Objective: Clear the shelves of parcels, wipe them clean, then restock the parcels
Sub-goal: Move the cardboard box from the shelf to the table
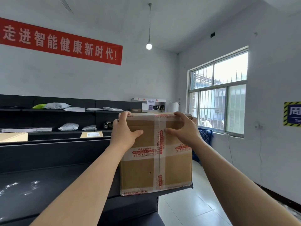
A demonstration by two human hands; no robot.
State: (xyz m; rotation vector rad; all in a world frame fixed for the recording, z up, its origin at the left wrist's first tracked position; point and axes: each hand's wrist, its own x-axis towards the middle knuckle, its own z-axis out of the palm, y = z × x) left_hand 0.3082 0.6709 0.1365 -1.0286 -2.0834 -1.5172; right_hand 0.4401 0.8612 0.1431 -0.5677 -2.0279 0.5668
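A large brown cardboard box (pixel 146 170), taped with red-printed clear tape, stands at the right end of the near black shelf (pixel 48 185). My left hand (pixel 124 132) grips its top left edge, fingers hooked over the top. My right hand (pixel 182 129) holds the top right edge the same way. The box's lower right corner juts a little past the shelf's end. Its back side is hidden.
A second black shelving unit (pixel 65 121) stands behind, holding several grey and white mail bags (pixel 56 105) and flat cartons (pixel 92 134). A barred window (pixel 218 98) is on the right wall, a blue crate (pixel 204 136) below it. White tiled floor (pixel 187 207) runs to the right.
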